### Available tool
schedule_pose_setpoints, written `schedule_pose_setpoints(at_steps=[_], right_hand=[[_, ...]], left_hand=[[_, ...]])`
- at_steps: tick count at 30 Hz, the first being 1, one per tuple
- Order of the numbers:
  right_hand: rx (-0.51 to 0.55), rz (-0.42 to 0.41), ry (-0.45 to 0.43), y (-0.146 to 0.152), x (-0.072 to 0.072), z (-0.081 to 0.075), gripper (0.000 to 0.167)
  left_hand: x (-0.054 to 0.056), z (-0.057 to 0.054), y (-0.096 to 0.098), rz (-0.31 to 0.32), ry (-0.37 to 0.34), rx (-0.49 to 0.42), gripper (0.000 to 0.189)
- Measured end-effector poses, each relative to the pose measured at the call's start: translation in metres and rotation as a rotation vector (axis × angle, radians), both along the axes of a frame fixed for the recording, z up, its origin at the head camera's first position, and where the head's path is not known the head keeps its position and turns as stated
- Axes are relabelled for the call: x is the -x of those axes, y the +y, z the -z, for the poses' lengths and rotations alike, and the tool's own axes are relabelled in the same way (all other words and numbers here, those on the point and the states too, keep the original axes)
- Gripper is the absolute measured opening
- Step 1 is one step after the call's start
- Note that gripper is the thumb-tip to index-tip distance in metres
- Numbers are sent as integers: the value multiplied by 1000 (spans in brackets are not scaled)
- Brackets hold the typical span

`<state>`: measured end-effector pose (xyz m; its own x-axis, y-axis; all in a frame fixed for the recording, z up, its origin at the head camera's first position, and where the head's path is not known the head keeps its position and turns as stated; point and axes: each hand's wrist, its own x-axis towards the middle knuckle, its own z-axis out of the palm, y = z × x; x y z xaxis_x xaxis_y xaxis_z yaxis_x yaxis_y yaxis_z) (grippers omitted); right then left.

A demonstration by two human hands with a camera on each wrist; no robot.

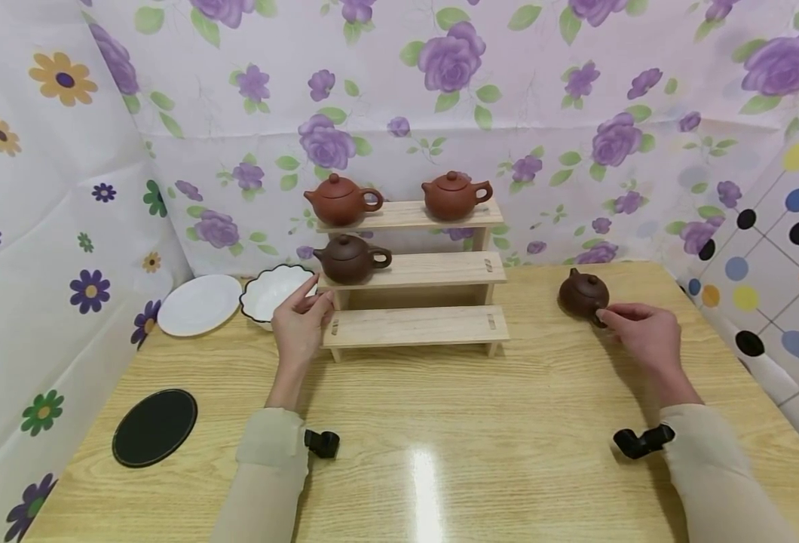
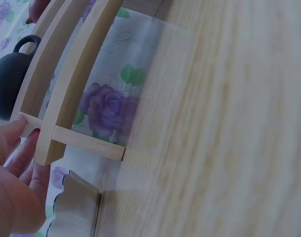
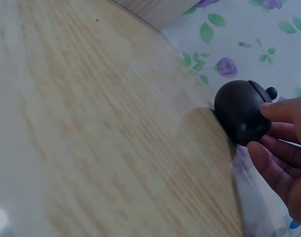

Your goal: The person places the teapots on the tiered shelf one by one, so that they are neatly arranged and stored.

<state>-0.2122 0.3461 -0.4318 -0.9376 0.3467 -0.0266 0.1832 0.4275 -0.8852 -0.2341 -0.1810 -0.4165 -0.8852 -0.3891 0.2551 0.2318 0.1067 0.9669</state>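
Observation:
My right hand (image 1: 647,339) pinches the handle of a dark brown teapot (image 1: 581,294) at the table's right side. Its spout points away from me, and in the right wrist view the teapot (image 3: 241,111) shows with thumb and fingers at its handle side. My left hand (image 1: 300,320) grips the left end of a three-step wooden stand (image 1: 420,326); in the left wrist view its thumb and fingers lie about an upright. Another dark brown teapot (image 1: 345,260) sits on the middle step, just above that hand. Two reddish-brown teapots, one left (image 1: 341,202) and one right (image 1: 452,197), occupy the top step.
Left of the stand are a white scalloped bowl (image 1: 264,294) with a dark rim and a white plate (image 1: 199,305). A black round mat (image 1: 155,427) lies at the front left of the wooden table (image 1: 481,430). Flowered cloth hangs behind.

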Motion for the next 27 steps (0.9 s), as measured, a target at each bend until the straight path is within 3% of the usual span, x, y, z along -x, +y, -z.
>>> schedule_pose_setpoints(at_steps=[15, 27], right_hand=[[-101, -13, -19, -5, 1, 7, 55], [-79, -5, 47, -3, 3, 12, 48]], left_hand=[[0, -1, 0, -1, -26, -5, 41], [-2, -2, -1, 0, -35, 18, 40]])
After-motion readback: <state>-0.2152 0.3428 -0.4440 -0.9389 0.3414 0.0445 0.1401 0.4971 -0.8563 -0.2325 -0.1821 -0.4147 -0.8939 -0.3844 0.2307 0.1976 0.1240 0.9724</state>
